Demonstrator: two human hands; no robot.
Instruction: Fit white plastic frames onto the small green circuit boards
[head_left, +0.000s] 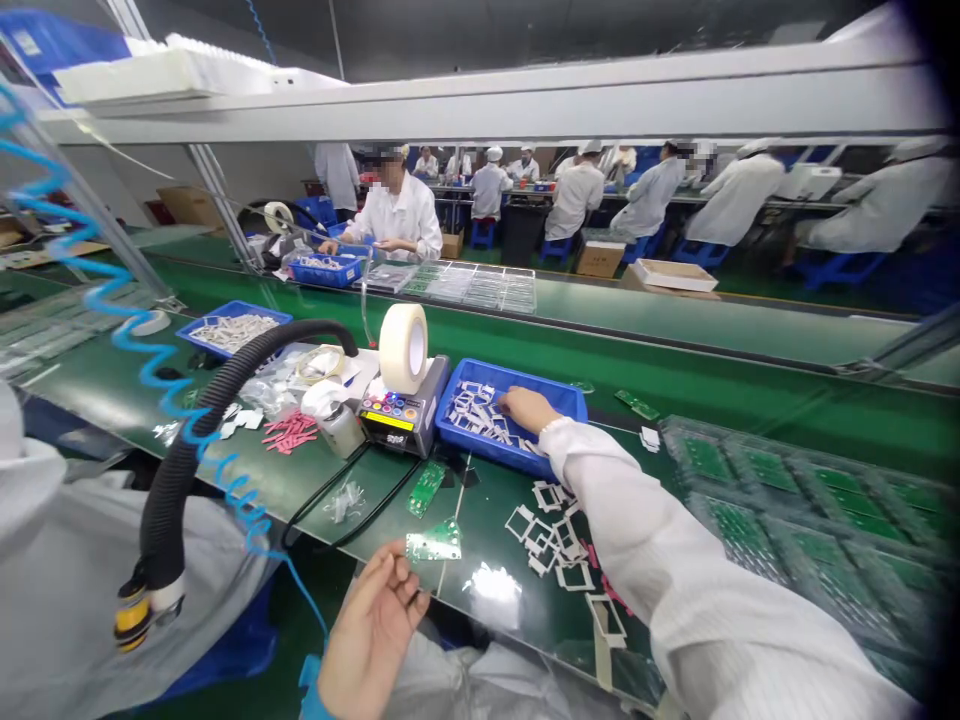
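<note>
Reaching into a blue plastic bin (489,456), flat right hand (529,408) touches square frames (475,412); left hand (371,630) curls empty.

The bin (517,395) is bright blue and the frames (474,412) heaped in it are white. The sleeve (675,560) reaching into the bin is white too. The table (675,365) under the bin is dark, glossy green. Just left of the bin, the tape roll (403,347) is cream, on a grey box (397,415) with a yellow strip and multicoloured dots. Farther left are pink strips (289,432), a black ribbed hose (225,390) and a light blue coiled hose (169,395). In front of the bin, the circuit board (433,545) is green with pale marks
</note>
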